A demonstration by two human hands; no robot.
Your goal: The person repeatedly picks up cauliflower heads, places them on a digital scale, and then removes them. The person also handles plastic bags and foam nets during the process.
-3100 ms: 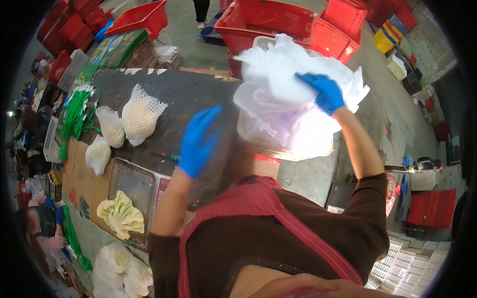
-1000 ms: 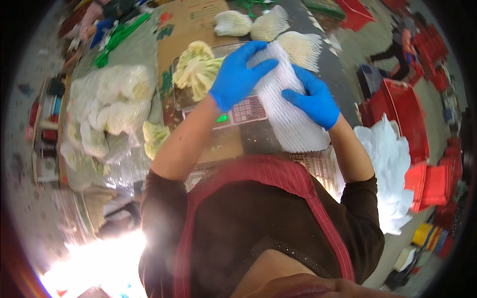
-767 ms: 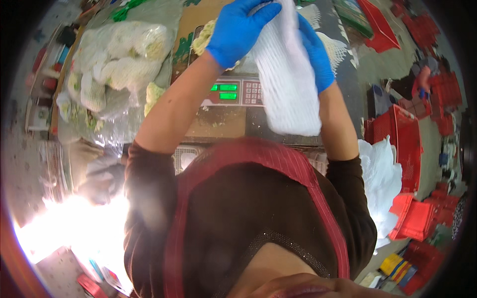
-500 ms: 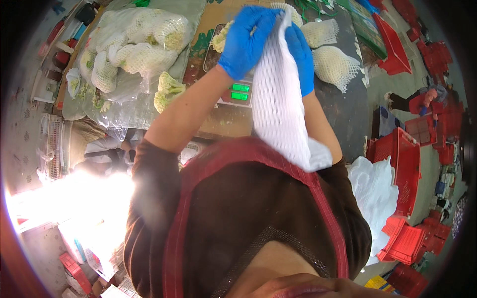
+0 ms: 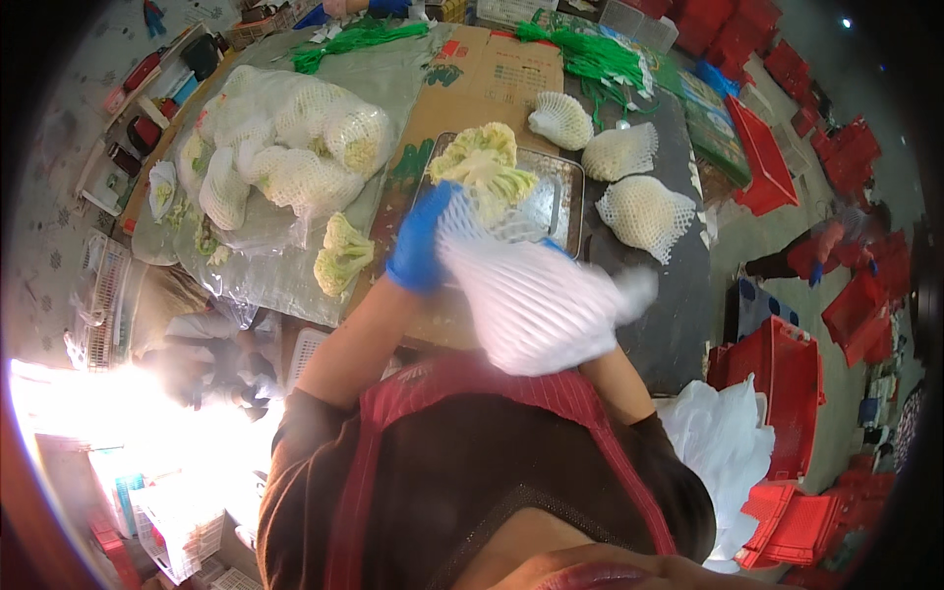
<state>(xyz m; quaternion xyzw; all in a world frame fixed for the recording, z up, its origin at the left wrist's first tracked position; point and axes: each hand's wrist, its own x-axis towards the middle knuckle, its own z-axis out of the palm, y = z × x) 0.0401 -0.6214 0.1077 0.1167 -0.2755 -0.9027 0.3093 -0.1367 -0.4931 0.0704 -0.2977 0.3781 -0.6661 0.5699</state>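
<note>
A white foam net sleeve (image 5: 531,305) hangs in front of me, its mesh mouth spread wide toward the cauliflower. My left hand (image 5: 423,241), in a blue glove, grips the left edge of that mouth. Only a sliver of blue shows of my right hand (image 5: 557,248); the sleeve hides its fingers. Just beyond the mouth, a bare pale cauliflower piece (image 5: 482,162) rests in the metal tray (image 5: 565,182). Another bare cauliflower piece (image 5: 342,256) lies left of my left forearm.
Sleeved cauliflowers (image 5: 646,214) sit right of the tray. A clear plastic bag (image 5: 295,138) full of sleeved ones lies at left. Green ties (image 5: 590,54) are at the back. White foam sleeves (image 5: 713,442) and red crates (image 5: 787,383) stand at right. A person (image 5: 826,246) is further off.
The sleeve has come down toward me, and its mouth has been stretched wide. Both hands moved lower, uncovering the cauliflower in the tray. My view has tilted up to take in more of the table.
</note>
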